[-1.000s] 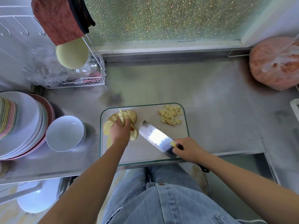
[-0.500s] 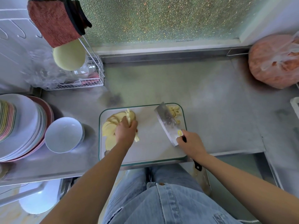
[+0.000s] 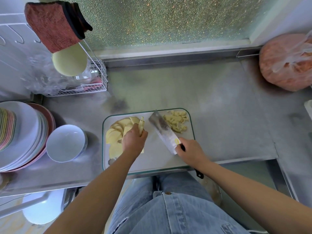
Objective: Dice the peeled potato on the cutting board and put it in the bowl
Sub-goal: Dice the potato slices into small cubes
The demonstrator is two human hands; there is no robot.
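**Dicing under way, transfer not begun**

One fan of pale yellow, round peeled-potato slices (image 3: 116, 134) lies at the left of the single clear, green-edged glass cutting board (image 3: 152, 160); they overlap too much to count. A few thin yellow potato strips (image 3: 141, 126) stand up out of the left hand (image 3: 134, 141), whose fingers are curled round them. One heap of small yellow potato dice (image 3: 177, 121) sits in the board's far right corner. The right hand (image 3: 190, 150) is clamped on the black handle of one broad steel cleaver (image 3: 163, 130), whose blade is just beside the dice. One round white ceramic bowl (image 3: 65, 142) stands on the grey steel counter (image 3: 219, 115) left of the board, with no potato in it. I judge the dicing well short of done.
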